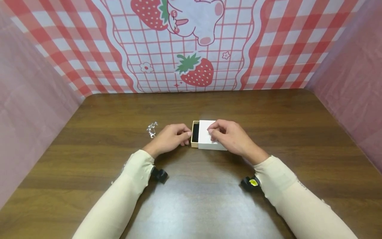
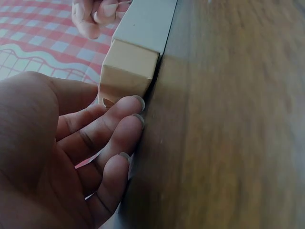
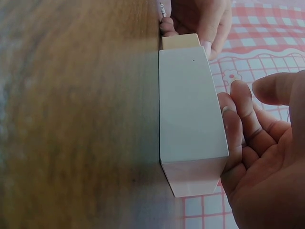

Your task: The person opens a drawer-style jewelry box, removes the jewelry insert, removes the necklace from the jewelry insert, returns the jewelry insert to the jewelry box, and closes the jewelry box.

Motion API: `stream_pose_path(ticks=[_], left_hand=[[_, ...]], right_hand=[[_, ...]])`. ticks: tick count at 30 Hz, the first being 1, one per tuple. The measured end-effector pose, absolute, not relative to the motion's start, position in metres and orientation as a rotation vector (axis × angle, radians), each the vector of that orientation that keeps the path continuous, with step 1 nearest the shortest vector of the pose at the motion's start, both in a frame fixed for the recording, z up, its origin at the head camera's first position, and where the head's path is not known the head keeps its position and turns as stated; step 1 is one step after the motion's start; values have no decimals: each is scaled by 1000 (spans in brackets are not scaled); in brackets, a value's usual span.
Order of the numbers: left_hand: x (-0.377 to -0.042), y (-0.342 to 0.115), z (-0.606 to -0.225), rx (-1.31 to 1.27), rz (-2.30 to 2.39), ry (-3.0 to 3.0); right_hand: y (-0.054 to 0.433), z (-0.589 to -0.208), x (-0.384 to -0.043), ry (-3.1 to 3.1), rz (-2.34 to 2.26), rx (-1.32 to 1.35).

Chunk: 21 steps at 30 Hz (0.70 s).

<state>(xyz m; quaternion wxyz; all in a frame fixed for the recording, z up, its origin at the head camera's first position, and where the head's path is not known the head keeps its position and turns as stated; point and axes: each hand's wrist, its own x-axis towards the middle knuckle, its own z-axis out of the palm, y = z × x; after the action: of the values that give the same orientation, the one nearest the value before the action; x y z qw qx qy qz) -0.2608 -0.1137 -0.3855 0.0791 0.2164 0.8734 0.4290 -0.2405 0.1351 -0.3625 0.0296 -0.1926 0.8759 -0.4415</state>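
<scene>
A small drawer-style box stands near the middle of the table, its white sleeve [image 1: 206, 132] drawn partly over a cream inner tray [image 2: 127, 64]. Black lining [image 1: 195, 132] shows in the exposed strip of the tray. My left hand [image 1: 174, 137] is at the tray's left end, thumb and curled fingers pinching the end. A little tab [image 2: 108, 102] sticks out beside those fingertips. My right hand [image 1: 231, 136] lies over the sleeve's right part, fingertips resting on its top with fingers loosely bent. Left of my left hand lies a shiny silver piece of jewelry [image 1: 152, 129], its exact kind unclear.
The brown wooden table [image 1: 191, 186] reaches back to a red-and-white checked cloth [image 1: 191, 46] with strawberry prints. Pink cloth [image 1: 343, 83] hangs at both sides. Each wrist wears a black camera mount [image 1: 159, 175].
</scene>
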Motion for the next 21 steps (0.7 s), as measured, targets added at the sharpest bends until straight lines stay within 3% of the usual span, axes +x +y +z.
stream_pose_path(ticks=[21], left_hand=[[-264, -103, -385, 693, 1230, 2567]], right_hand=[[136, -360, -239, 2711, -1376, -603]])
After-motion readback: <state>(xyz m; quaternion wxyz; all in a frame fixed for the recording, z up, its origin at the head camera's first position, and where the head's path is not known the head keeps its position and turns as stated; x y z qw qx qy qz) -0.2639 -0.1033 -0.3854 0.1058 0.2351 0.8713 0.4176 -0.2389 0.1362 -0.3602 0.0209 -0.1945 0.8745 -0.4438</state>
